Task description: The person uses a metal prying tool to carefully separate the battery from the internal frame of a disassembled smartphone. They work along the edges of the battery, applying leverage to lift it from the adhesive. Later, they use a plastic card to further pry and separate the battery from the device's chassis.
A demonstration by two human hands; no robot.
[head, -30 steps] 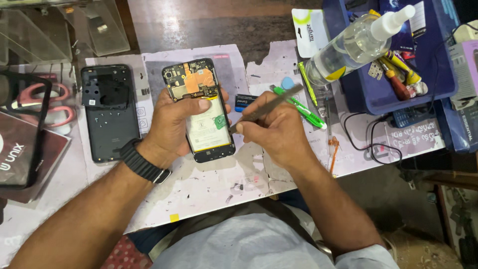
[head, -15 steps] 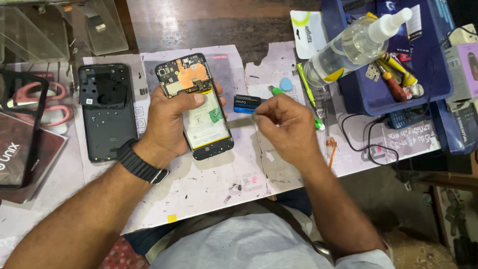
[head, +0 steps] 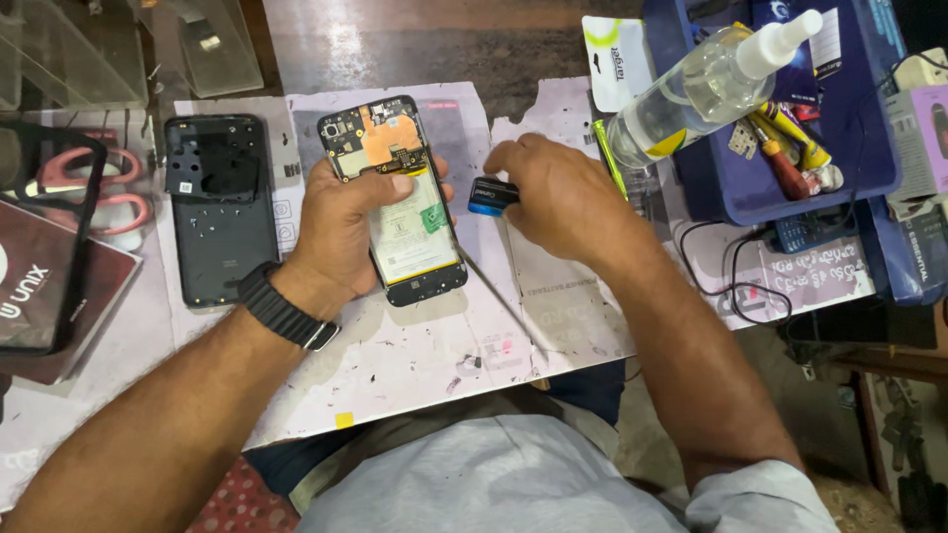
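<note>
My left hand (head: 341, 232) grips an opened phone (head: 395, 197) from its left side, with the thumb across its middle. The phone lies back side up, showing its circuit board, an orange patch and a white battery with a green sticker. A black watch is on that wrist. Just right of the phone, my right hand (head: 558, 197) pinches a small black and blue box (head: 491, 195) between its fingertips. Both rest over a stained paper sheet (head: 425, 345) on the table.
A black phone back cover (head: 219, 207) lies left of the phone. Pink scissors (head: 109, 192) sit further left. At the right, a clear spray bottle (head: 701, 89) leans on a blue tray (head: 869, 168) of screwdrivers, beside a green tool (head: 607, 148) and a black cable (head: 731, 286).
My right hand has left the phone, where it held a thin tool, and moved up and to the right onto the small black and blue box. The left hand has kept its hold.
</note>
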